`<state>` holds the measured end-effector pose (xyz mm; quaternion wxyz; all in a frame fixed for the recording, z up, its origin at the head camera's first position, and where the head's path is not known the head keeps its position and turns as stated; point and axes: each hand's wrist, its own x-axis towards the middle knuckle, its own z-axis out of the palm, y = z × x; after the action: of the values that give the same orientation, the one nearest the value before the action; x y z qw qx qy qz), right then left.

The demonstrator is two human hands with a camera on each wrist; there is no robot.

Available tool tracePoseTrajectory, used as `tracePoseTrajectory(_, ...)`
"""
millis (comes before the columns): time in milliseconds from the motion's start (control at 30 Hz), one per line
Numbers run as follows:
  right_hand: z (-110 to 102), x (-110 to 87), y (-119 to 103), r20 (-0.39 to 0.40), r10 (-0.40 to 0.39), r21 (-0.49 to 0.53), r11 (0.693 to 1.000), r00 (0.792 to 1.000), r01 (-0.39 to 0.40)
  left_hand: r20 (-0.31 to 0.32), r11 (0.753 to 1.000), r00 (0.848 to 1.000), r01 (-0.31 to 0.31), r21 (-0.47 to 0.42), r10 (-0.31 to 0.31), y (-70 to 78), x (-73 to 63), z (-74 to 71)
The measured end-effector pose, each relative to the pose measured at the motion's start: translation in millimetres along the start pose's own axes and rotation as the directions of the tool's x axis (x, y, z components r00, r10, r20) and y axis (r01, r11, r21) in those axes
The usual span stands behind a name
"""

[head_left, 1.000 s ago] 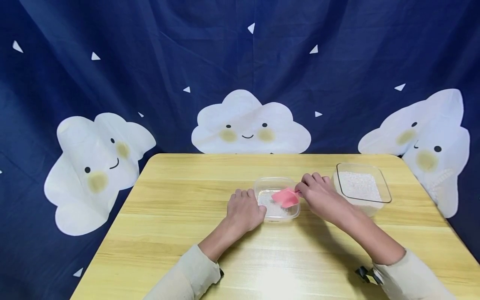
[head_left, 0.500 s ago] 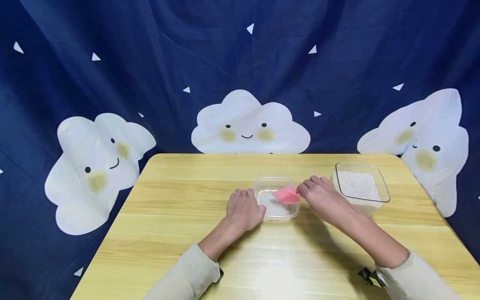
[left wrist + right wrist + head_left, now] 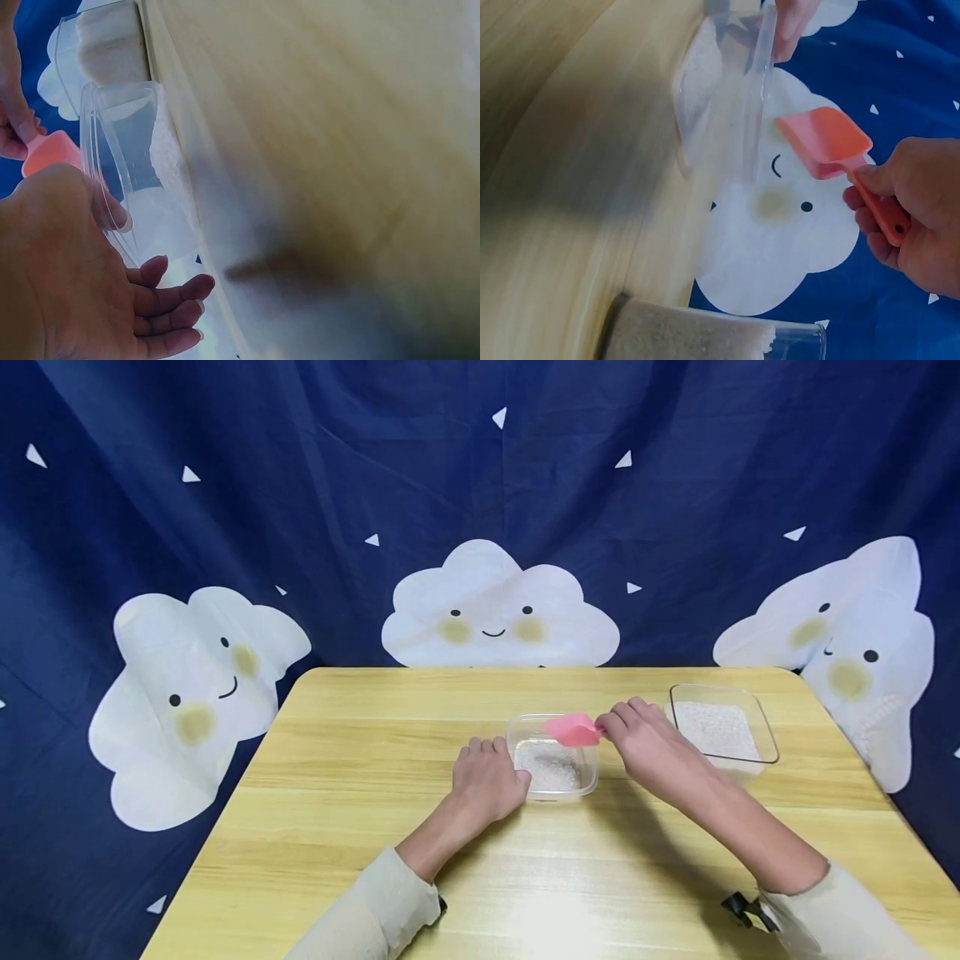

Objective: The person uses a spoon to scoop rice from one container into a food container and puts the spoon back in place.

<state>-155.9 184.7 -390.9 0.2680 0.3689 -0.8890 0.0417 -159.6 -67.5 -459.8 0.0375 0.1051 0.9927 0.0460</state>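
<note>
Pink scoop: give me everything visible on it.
The pink scoop looks like plastic: a wide, squarish bowl narrowing into a slim handle, with a dark, hole-like spot near the handle's end. The right hand grips the handle, thumb along it. In the head view the bowl overlaps the far right part of the clear container; the wrist views show it up by the rim, contact unclear. No grains show in the bowl.

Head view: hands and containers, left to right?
Left hand → smaller clear container → right hand → larger clear container with white grains.
</note>
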Motion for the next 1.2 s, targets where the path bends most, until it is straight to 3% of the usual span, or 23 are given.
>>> tracePoseTrajectory(133, -5, 1.8, 6, -0.051, -0.006, -0.009, 1.000, 0.999, 0.005, -0.001, 1.000, 1.000, 0.001, -0.006, -0.001, -0.6, -0.4, 0.0)
tracePoseTrajectory(400, -18, 0.4, 18, -0.114, 0.060, 0.055, 0.997, 0.992, -0.054, -0.001, 1.000, 1.000, -0.002, -0.010, 0.002, 0.5, 0.1, -0.3)
tracePoseTrajectory(700, -24, -7.8, 32, -0.190, 0.056, 0.081, 0.996, 0.980, -0.041, 0.021, 1.000, 1.000, -0.001, 0.006, 0.001, 1.2, -0.1, -0.5)
tracePoseTrajectory(1200, -33, -25.0, 49, -0.247, 0.108, 0.066, 0.993, 0.963, -0.095, 0.007, 1.000, 1.000, -0.011, -0.008, 0.011, -1.1, -1.0, 0.3)
